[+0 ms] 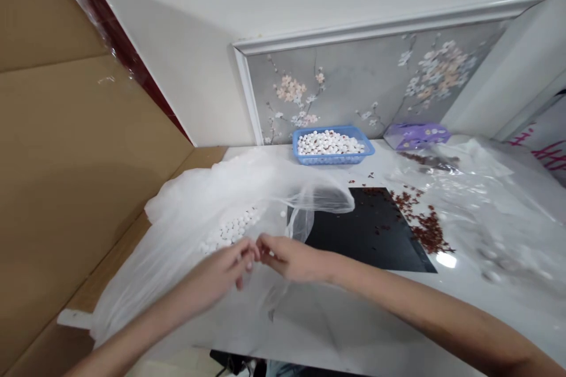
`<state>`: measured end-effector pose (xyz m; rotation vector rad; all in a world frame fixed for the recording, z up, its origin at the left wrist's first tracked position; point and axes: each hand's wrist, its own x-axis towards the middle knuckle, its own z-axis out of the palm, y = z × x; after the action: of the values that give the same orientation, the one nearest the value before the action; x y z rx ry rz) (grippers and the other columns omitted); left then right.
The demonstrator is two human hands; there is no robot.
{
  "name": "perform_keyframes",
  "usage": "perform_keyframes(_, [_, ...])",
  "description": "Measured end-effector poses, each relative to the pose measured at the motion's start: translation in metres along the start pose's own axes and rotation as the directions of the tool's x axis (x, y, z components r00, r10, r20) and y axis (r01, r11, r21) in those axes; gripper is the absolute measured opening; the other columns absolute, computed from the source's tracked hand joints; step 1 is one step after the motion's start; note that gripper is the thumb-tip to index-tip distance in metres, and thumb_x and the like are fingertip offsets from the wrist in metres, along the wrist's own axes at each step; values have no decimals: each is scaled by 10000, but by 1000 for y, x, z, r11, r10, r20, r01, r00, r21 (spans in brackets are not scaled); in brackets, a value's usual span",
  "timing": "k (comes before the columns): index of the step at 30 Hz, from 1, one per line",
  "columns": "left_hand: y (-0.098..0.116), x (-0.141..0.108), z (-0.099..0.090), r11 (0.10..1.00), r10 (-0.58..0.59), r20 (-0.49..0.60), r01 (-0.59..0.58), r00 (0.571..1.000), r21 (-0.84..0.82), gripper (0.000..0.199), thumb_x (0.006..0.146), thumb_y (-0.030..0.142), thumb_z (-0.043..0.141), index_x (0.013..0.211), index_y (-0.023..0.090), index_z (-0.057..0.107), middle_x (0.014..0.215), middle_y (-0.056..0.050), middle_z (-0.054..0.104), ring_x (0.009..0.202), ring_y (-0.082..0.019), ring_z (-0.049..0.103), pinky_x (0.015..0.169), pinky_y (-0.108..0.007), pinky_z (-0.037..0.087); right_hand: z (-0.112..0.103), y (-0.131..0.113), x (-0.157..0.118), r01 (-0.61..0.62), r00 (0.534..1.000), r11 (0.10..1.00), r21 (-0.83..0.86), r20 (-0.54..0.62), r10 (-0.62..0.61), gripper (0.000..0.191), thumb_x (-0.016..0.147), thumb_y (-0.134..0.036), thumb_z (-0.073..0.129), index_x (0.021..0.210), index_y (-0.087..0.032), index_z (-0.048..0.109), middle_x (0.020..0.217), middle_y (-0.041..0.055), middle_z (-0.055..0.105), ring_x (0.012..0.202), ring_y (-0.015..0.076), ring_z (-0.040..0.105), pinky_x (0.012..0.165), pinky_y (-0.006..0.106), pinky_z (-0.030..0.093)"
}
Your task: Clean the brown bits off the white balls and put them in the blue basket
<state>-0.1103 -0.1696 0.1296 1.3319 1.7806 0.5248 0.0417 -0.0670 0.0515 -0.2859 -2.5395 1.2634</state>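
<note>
My left hand (227,265) and my right hand (287,256) meet fingertip to fingertip over the near part of a white translucent bag (186,206). Both hands have their fingers pinched together; whatever lies between them is too small to make out. Small white balls (234,227) lie in a group just behind my left hand, on or within the bag. A black mat (367,235) lies to the right of my right hand, with reddish-brown small pieces (428,230) scattered along its right edge.
A blue basket (333,159) full of white balls stands at the back by the wall. Right of it lies a purple package (420,135). Clear plastic bags (499,230) cover the right side. A large cardboard box (79,147) rises on the left.
</note>
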Motion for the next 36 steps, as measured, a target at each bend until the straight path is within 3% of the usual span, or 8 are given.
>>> perform_keyframes(4, [42, 49, -9, 994, 39, -177, -57, 983, -95, 186, 793, 367, 465, 822, 200, 543, 780, 8, 563, 525, -92, 516, 463, -201, 311, 24, 4, -17, 26, 997, 992, -125, 72, -17, 128, 878, -204, 377, 944, -155, 475, 833, 49, 609, 692, 123, 533, 632, 229, 413])
perform_keyframes(8, [69, 113, 34, 881, 26, -301, -164, 953, -443, 107, 792, 224, 453, 839, 158, 523, 781, -21, 544, 495, -69, 490, 457, -199, 305, 36, 12, -19, 139, 988, 945, -295, 105, -112, 162, 883, -165, 344, 939, -123, 491, 888, 93, 611, 766, 156, 546, 675, 259, 426])
perform_keyframes(11, [69, 143, 64, 824, 111, -364, -290, 925, -486, 115, 818, 205, 404, 885, 167, 490, 809, -16, 520, 503, -54, 460, 444, -189, 303, 35, 13, -29, 215, 976, 905, -368, 123, -182, 188, 889, -150, 321, 932, -108, 499, 940, 127, 603, 835, 182, 546, 725, 292, 433])
perform_keyframes(16, [37, 139, 81, 750, 262, -306, -393, 915, -532, 131, 820, 309, 455, 860, 190, 492, 783, 8, 542, 497, -61, 442, 431, -189, 323, 13, 17, -56, 33, 980, 995, 93, -197, -14, 98, 879, -204, 398, 880, -171, 491, 872, 49, 596, 768, 123, 554, 689, 242, 459])
perform_keyframes(18, [23, 130, 90, 707, 270, -302, -401, 914, -583, 145, 811, 330, 488, 870, 198, 502, 807, 10, 575, 553, -75, 486, 475, -191, 366, 2, 25, -60, -21, 864, 963, 268, -479, 153, 104, 879, -251, 419, 839, -181, 485, 778, 22, 566, 686, 108, 543, 627, 229, 458])
perform_keyframes(22, [10, 119, 112, 610, 212, -206, -294, 955, -736, 185, 760, 294, 597, 920, 206, 562, 847, 12, 620, 691, -102, 577, 616, -194, 446, -11, 41, -61, -77, 491, 940, 331, -808, 325, 138, 850, -320, 491, 832, -185, 517, 686, -1, 531, 566, 98, 501, 528, 227, 427])
perform_keyframes(29, [7, 130, 120, 435, 127, -4, -60, 992, -898, 175, 668, 224, 707, 820, 156, 655, 848, -25, 670, 812, -99, 622, 780, -177, 471, -14, 48, -60, -174, 436, 968, 182, -867, 242, 128, 836, -286, 515, 830, -183, 590, 736, 14, 530, 571, 93, 467, 529, 235, 407])
perform_keyframes(36, [5, 135, 123, 395, 44, 44, 23, 998, -918, 218, 632, 303, 733, 762, 142, 664, 742, 4, 661, 626, -50, 612, 598, -110, 478, -25, 49, -58, -197, 453, 973, 120, -869, 199, 139, 838, -293, 511, 818, -185, 596, 757, 19, 529, 593, 92, 470, 518, 218, 401])
